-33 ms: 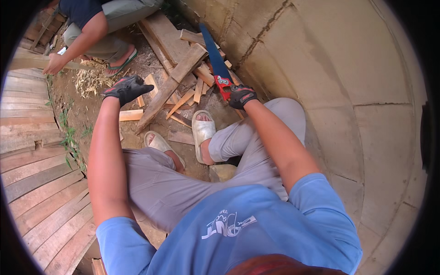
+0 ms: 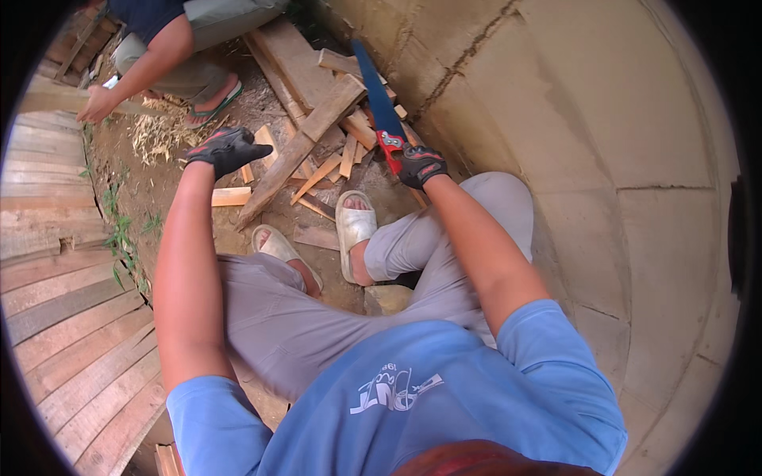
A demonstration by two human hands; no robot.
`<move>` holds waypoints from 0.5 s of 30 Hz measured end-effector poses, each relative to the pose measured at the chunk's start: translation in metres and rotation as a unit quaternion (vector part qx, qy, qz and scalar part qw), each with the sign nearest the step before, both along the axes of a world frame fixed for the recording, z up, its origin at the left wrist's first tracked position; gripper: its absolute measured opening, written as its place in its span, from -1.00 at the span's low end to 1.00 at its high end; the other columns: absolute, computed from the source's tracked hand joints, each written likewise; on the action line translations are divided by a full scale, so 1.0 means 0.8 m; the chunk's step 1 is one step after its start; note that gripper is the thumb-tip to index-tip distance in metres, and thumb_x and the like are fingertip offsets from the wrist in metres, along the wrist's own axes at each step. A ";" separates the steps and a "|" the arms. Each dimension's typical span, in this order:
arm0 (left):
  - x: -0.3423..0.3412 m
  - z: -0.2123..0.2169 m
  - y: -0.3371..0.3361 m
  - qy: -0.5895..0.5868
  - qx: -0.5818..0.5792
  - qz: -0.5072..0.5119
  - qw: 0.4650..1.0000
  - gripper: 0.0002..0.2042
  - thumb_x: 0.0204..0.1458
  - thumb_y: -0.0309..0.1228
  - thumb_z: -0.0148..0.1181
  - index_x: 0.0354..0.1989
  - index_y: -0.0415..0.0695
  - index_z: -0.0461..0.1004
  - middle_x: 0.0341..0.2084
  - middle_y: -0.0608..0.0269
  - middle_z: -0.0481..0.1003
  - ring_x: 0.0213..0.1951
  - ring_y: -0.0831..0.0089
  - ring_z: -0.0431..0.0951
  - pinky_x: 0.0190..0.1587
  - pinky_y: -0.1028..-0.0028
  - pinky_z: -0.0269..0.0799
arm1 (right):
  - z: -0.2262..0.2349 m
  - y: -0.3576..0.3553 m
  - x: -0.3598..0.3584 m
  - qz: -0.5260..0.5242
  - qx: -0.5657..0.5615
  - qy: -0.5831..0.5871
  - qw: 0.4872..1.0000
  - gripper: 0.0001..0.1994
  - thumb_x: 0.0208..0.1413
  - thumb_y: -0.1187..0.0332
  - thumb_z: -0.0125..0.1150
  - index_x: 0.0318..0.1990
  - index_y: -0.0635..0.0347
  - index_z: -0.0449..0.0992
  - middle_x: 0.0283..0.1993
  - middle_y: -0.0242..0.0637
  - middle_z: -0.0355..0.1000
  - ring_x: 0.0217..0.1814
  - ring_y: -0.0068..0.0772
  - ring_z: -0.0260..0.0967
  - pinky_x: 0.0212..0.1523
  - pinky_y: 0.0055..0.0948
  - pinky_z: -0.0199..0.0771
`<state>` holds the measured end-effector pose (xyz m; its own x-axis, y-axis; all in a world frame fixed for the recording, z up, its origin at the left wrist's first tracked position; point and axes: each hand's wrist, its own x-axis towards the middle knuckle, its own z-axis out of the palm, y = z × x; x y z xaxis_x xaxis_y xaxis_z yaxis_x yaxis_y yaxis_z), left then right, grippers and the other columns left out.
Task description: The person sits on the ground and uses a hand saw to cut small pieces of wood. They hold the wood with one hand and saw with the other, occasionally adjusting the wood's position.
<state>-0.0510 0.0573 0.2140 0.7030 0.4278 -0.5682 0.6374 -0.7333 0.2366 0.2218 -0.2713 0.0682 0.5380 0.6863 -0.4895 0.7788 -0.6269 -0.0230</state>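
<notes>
My right hand [image 2: 421,166], in a black and red glove, is closed round the red handle of a handsaw [image 2: 379,99]. The saw's blue blade points away from me, over or beside the wood scraps near the wall; I cannot tell whether it touches them. My left hand [image 2: 228,151], gloved alike, hovers left of a long plank [image 2: 298,151] with nothing in it. Its thumb stands out to the right, apart from the fingers. The plank lies slantwise across other boards, its near end close to my left foot.
Several cut wood pieces [image 2: 321,176] litter the dirt ahead of my sandals. A concrete wall [image 2: 556,119] rises along the right. Wooden slats [image 2: 71,293] run along the left. At the far left a co-worker [image 2: 155,67] crouches beside wood shavings [image 2: 159,136], a hand at a pale board.
The whole scene sits slightly farther right in the picture. My right hand keeps its hold on the handsaw, and my left hand stays raised with its thumb out.
</notes>
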 end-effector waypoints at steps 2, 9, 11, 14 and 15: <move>0.012 -0.014 0.005 0.015 -0.008 -0.021 1.000 -0.22 0.06 0.37 0.21 0.06 -0.19 0.66 0.03 -0.11 0.65 0.11 0.02 0.64 0.17 0.15 0.47 | -0.038 0.000 0.002 -0.067 0.047 -0.011 0.997 -0.44 0.15 0.05 0.23 0.24 0.15 0.57 0.20 0.07 0.60 0.23 0.11 0.58 0.24 -0.01 0.59; 0.003 -0.033 0.011 0.056 -0.007 -0.030 0.998 -0.22 0.08 0.42 0.13 0.07 -0.10 0.70 0.07 -0.07 0.66 0.13 -0.01 0.65 0.17 0.06 0.52 | -0.122 0.010 -0.061 -0.083 0.064 -0.119 0.987 -0.55 0.23 0.21 0.14 0.25 0.13 0.47 0.24 0.03 0.54 0.30 0.09 0.51 0.18 0.02 0.56; 0.000 -0.036 0.009 0.051 0.007 -0.012 0.999 -0.21 0.05 0.40 0.16 0.10 -0.10 0.69 0.09 -0.06 0.66 0.13 0.00 0.65 0.18 0.08 0.53 | -0.132 0.012 -0.057 -0.084 0.068 -0.145 0.984 -0.57 0.23 0.23 0.14 0.23 0.12 0.47 0.22 0.03 0.53 0.27 0.08 0.51 0.16 0.03 0.56; -0.009 -0.046 -0.002 0.065 0.017 0.027 0.997 -0.24 0.01 0.29 0.28 0.15 -0.15 0.67 0.14 -0.02 0.65 0.15 0.02 0.66 0.20 0.10 0.56 | -0.108 0.033 -0.075 -0.093 0.071 -0.131 0.985 -0.52 0.25 0.25 0.14 0.31 0.13 0.42 0.19 -0.03 0.52 0.25 0.04 0.50 0.17 0.02 0.54; -0.003 -0.059 -0.004 0.070 0.011 0.040 0.997 -0.27 -0.02 0.24 0.33 0.15 -0.13 0.67 0.17 0.00 0.63 0.17 0.03 0.65 0.20 0.10 0.56 | -0.111 0.028 -0.078 -0.087 0.072 -0.150 0.982 -0.49 0.25 0.25 0.15 0.35 0.12 0.40 0.20 -0.04 0.51 0.25 0.04 0.49 0.18 0.01 0.53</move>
<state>-0.0531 0.0540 0.1664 0.5812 0.4921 -0.6481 0.7192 -0.6832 0.1264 0.1598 -0.2485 -0.0209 0.7582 0.6220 -0.1956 0.6457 -0.7579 0.0930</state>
